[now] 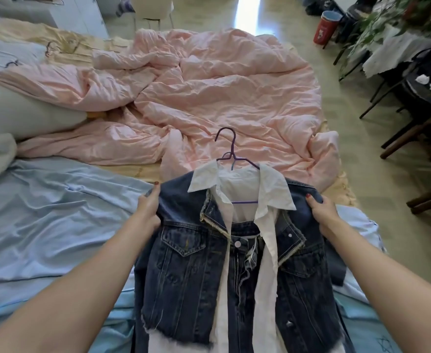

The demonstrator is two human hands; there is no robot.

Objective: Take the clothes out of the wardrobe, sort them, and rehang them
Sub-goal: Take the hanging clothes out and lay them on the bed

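The denim jacket [196, 263] hangs over a white shirt [245, 189] and a pair of jeans [242, 256] on a purple hanger [231, 154], held up above the near edge of the bed [56, 212]. The left hand [149, 207] grips the jacket's left shoulder, fingers curled round the cloth; the right hand [321, 212] grips the right shoulder the same way. The hanger's hook points away from the person, over the pink quilt [222, 85], which lies crumpled beyond the jacket and spreads to the bed's far edge. Left of the jacket the blue sheet [43, 212] lies loosely wrinkled. Right of the jacket a strip of floor [362, 161] runs beside the bed, with dark chairs [418, 138] past it.
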